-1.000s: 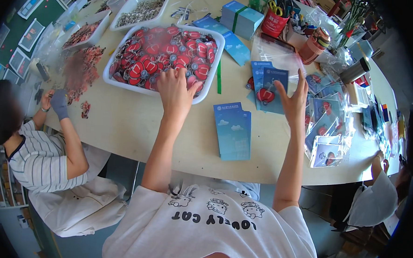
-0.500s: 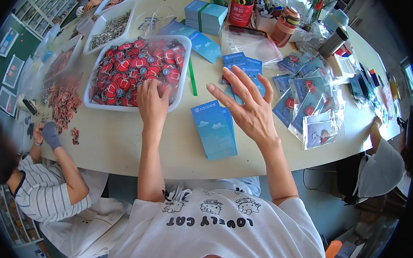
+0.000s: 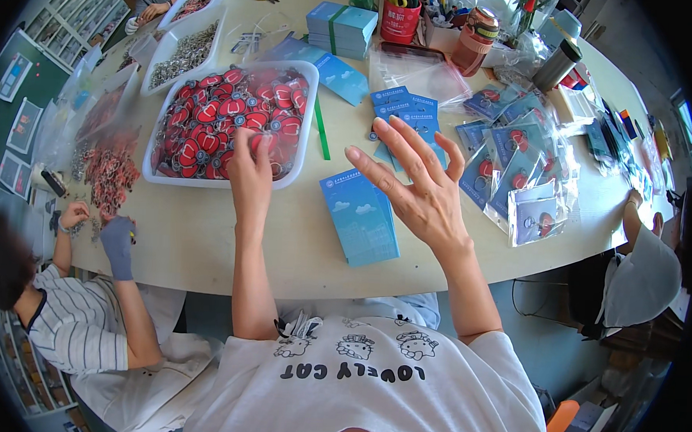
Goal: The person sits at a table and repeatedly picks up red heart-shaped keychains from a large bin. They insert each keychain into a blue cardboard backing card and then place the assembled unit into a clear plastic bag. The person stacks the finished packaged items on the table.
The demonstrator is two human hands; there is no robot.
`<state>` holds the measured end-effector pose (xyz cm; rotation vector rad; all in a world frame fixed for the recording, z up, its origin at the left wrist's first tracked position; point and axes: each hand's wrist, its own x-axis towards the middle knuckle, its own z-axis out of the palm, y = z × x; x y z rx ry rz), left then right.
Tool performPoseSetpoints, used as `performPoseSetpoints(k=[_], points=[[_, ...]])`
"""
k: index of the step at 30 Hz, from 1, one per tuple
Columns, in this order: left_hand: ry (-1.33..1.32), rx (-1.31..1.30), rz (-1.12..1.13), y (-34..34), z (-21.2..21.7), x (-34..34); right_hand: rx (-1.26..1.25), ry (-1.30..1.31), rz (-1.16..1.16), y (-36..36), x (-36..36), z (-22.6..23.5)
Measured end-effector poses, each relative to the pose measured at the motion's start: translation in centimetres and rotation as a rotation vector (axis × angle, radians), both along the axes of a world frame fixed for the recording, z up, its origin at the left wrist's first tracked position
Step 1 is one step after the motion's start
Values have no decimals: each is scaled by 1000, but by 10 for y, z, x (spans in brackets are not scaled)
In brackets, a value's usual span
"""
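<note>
Reaching into the white tray (image 3: 289, 180) of red keychains (image 3: 210, 123), my left hand (image 3: 248, 168) pinches one (fingertips curled); my right hand (image 3: 418, 190) hovers spread and empty above the blue cards (image 3: 361, 221) on the counter (image 3: 204, 240).

blue card stack (image 3: 359, 217), clear bagged packs (image 3: 520, 174)

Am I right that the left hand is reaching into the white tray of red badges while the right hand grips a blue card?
Not quite. In the head view the left hand does reach into the white tray of red badges, but the right hand grips nothing: it hovers open, fingers spread, above the blue cards.
</note>
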<state>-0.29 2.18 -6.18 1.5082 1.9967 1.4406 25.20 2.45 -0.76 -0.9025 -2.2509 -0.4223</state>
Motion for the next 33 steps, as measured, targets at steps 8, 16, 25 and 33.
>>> performPoseSetpoints(k=[8,16,25,33], points=[[-761,257,-432,-24,36,50,-1881,1094,748,-1,-28,-24],[-264,18,-485,-52,16,90,-1834,1288,742,3,-20,-43],[367,129,-641,-54,18,97,-1771,1075,526,2,13,-54],[453,266,-627,-82,12,104,-1375,1357,477,-29,15,-45]])
